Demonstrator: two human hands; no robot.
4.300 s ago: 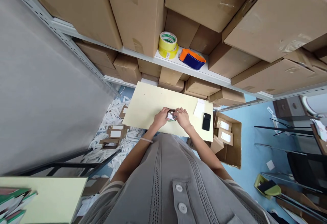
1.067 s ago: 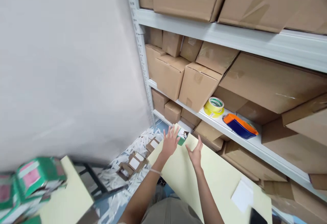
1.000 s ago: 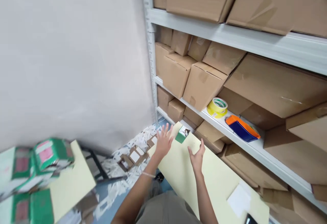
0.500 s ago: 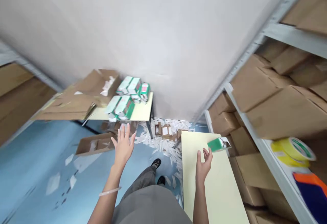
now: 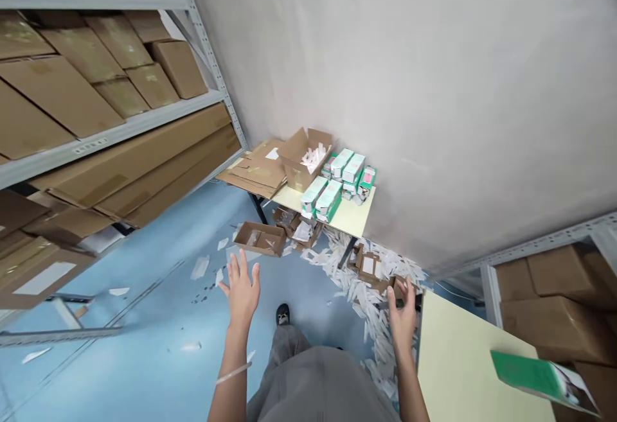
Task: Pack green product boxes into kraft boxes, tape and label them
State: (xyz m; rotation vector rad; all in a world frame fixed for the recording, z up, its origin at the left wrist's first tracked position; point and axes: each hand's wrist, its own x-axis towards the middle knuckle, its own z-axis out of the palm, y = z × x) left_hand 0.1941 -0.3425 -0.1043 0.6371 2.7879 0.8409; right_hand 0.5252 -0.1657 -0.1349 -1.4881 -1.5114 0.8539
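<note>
My left hand [image 5: 240, 293] is raised with its fingers spread, over the blue floor, and holds nothing. My right hand [image 5: 402, 311] is empty too, its fingers slightly curled, and it sits just left of the edge of a cream tabletop [image 5: 463, 370]. A flat green-and-white carton [image 5: 540, 378] shows at the lower right, over the far part of that tabletop. I cannot tell whether it rests there or is in the air. Neither hand touches it.
Ahead, a small cream table [image 5: 349, 216] against the grey wall [image 5: 434, 88] bears stacked green-and-white cartons [image 5: 340, 181] and an open cardboard box [image 5: 304, 158]. White paper scraps [image 5: 371, 300] and cardboard pieces cover the floor. Metal shelving with brown cartons [image 5: 120, 120] stands at the left.
My view has swung from the shelves toward the wall and small table. The green carton now appears at the lower right, larger, and my hands are further apart.
</note>
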